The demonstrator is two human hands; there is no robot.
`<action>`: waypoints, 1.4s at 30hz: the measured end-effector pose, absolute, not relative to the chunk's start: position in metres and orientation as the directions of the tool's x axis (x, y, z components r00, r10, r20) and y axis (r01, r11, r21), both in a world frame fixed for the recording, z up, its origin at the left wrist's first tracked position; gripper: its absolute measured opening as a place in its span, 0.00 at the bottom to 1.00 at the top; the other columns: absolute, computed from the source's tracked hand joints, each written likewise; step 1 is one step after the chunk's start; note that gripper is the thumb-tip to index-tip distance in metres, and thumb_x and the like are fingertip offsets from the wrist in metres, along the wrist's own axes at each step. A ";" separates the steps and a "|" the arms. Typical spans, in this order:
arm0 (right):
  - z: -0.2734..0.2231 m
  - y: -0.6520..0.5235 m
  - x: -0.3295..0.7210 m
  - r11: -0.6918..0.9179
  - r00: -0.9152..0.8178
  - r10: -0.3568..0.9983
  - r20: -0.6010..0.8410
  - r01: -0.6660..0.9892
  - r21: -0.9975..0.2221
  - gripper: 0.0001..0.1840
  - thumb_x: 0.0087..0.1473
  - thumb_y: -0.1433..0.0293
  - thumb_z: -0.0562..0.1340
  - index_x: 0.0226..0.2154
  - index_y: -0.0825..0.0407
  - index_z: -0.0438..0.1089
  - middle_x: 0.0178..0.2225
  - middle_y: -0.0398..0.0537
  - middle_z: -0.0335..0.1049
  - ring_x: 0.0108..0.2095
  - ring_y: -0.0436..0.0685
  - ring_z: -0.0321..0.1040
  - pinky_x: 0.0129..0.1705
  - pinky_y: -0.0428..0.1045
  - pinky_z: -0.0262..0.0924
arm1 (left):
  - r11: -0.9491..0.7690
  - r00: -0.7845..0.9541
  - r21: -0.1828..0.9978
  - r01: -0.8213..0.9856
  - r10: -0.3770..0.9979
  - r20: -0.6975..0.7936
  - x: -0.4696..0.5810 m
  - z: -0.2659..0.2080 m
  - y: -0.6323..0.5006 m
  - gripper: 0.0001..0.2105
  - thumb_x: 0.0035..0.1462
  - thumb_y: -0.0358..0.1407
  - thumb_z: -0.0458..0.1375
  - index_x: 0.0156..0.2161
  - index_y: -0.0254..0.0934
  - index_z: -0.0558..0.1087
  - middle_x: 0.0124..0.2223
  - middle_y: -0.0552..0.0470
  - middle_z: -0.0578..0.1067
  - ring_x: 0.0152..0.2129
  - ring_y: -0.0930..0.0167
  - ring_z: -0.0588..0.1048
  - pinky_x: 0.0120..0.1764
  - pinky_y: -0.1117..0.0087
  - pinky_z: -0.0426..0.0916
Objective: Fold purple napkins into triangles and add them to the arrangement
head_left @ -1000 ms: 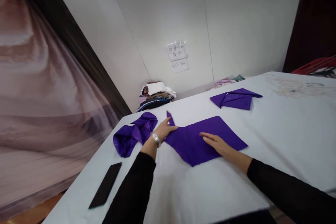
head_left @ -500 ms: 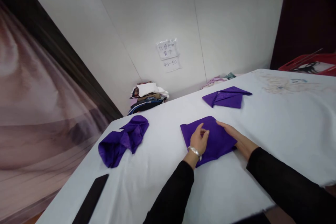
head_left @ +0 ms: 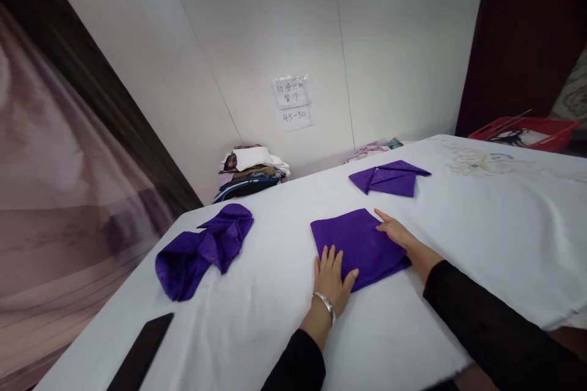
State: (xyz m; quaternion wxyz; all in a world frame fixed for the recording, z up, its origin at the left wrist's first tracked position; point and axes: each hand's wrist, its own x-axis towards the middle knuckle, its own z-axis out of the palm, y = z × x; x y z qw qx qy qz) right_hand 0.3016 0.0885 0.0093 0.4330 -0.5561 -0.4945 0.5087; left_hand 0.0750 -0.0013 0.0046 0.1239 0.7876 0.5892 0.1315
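A purple cloth napkin (head_left: 362,244), folded into a flat piece, lies on the white-covered table in front of me. My left hand (head_left: 332,278), a silver bracelet on its wrist, rests palm down on the near left corner with fingers spread. At the right edge of the cloth is my right hand (head_left: 397,232), its thumb over the edge and its index finger stretched out past it. Another purple napkin (head_left: 389,178), folded to points, lies farther back. To the left sits a third purple napkin (head_left: 206,250), loosely shaped and puffed up.
A dark flat strip (head_left: 142,351) lies at the table's near left. Behind the table's far edge stands a stack of folded clothes (head_left: 252,171), with more cloth (head_left: 371,149) to its right. A red basket (head_left: 554,134) is at the far right. Handwritten paper signs (head_left: 292,101) hang on the wall.
My left hand has come down toward me from above the napkin and now lies flat on its near left corner. My right hand stays at the right edge. The view has shifted slightly.
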 end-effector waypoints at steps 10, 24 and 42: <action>0.004 0.095 0.303 -0.084 -0.050 0.995 -0.087 0.060 -0.995 0.42 0.42 0.77 0.54 0.61 0.52 0.44 0.37 0.45 0.74 0.28 0.54 0.71 0.34 0.51 0.66 | -0.268 0.281 0.318 0.909 0.960 0.007 0.077 0.008 -0.003 0.33 0.57 0.55 0.36 0.60 0.36 0.55 0.64 0.47 0.50 0.61 0.62 0.39 0.59 0.51 0.34; -0.005 0.098 0.319 -0.073 0.075 0.996 -0.039 0.532 -0.844 0.40 0.41 0.75 0.56 0.59 0.52 0.51 0.46 0.50 0.69 0.32 0.54 0.69 0.35 0.49 0.63 | -0.280 0.291 0.316 0.906 0.957 0.014 0.076 0.004 -0.002 0.33 0.56 0.56 0.35 0.60 0.38 0.55 0.64 0.47 0.50 0.61 0.62 0.41 0.59 0.51 0.35; -0.020 0.041 0.254 0.565 -0.556 0.824 0.106 0.795 -0.220 0.32 0.57 0.51 0.43 0.60 0.47 0.50 0.62 0.51 0.44 0.62 0.62 0.37 0.58 0.64 0.33 | -0.302 0.306 0.298 0.906 0.951 0.034 0.077 -0.002 -0.004 0.35 0.55 0.57 0.34 0.61 0.37 0.52 0.64 0.45 0.49 0.61 0.61 0.43 0.58 0.49 0.35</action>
